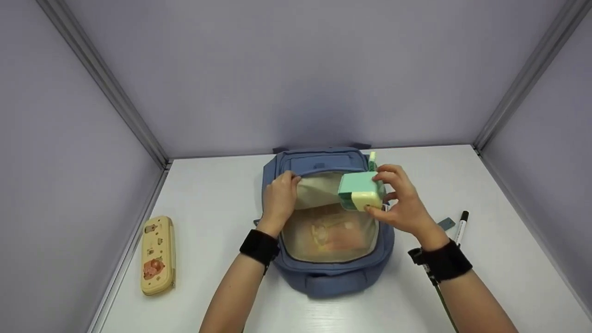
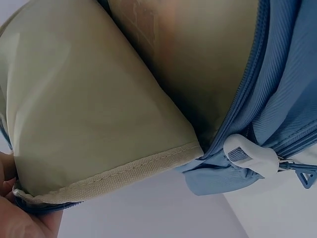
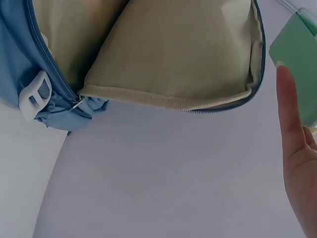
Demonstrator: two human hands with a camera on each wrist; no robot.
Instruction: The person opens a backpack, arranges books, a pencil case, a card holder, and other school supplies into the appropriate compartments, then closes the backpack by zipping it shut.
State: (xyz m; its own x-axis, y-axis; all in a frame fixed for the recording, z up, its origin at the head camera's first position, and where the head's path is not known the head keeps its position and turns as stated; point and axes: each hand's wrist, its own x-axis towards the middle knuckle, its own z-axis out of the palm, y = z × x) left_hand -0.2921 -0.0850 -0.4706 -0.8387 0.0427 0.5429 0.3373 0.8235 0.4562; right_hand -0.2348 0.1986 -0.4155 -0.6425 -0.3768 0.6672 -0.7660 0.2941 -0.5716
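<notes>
Here's the left hand (image 1: 281, 196), pinching the edge of the beige-lined flap (image 1: 317, 189) of a blue fabric backpack (image 1: 326, 267), and the mouth gapes wide. Over on the right, the right hand (image 1: 402, 203) has a mint-green and cream plastic box (image 1: 360, 189) pinched between thumb and fingers, held up in front of the flap's right part, at the upper right of the opening.

Good handling here, I'd judge, means holding that flap taut so the lining can't sag inward, and gripping the box by opposite sides so its smooth faces don't slip. Tilting the narrow green-and-cream piece (image 1: 372, 161) at its far side clear of the zip edge looks wise too; it could snag.

Now for the murky bits! The orange and yellow shapes (image 1: 335, 233) inside the bag are too blurred to name. The right wrist view cuts the box off at its edge, and the left wrist view shows only a corner of that hand. The right fingertips beyond the box are partly hidden, so how firmly they press, I cannot tell.
</notes>
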